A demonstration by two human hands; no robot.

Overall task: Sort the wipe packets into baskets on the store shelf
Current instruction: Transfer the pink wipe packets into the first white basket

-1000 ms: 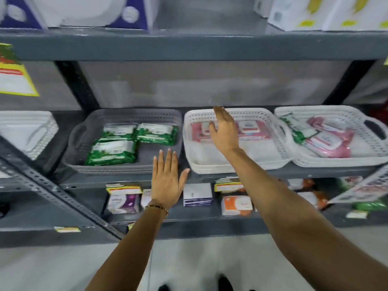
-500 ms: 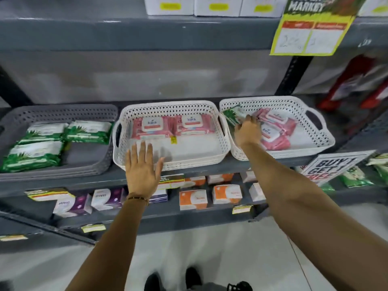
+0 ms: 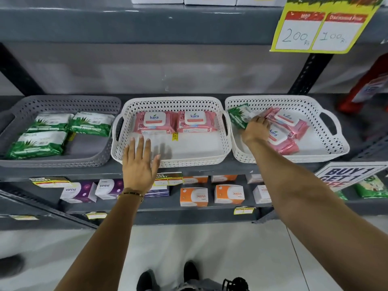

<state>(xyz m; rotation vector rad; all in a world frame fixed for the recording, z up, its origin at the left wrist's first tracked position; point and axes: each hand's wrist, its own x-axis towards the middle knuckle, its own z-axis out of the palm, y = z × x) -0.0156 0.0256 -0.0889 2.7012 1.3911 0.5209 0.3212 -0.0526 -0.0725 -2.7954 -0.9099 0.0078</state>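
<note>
Three baskets stand side by side on the grey shelf. The grey basket (image 3: 100,158) on the left holds three green wipe packets (image 3: 35,144). Two pink packets (image 3: 155,122) lie at the back of the middle white basket (image 3: 189,161). The right white basket (image 3: 340,143) holds a green packet (image 3: 237,115) at its left wall and several pink packets (image 3: 290,128). My right hand (image 3: 255,130) is inside the right basket, fingers curled over the green packet and the nearest pink packet; which one it grips I cannot tell. My left hand (image 3: 139,166) hovers flat and spread at the middle basket's front rim, holding nothing.
The shelf above (image 3: 147,24) hangs low over the baskets, with a yellow price sign (image 3: 315,32) at the right. A lower shelf carries purple boxes (image 3: 78,191) and orange boxes (image 3: 194,196). A "buy 1 get 1" sign (image 3: 346,175) juts out at the right. My shoes (image 3: 189,271) show on the floor.
My right hand swung from the middle basket into the right basket and settled on the packets at its left side. The view shifted right and closer. My left hand stayed spread by the middle basket.
</note>
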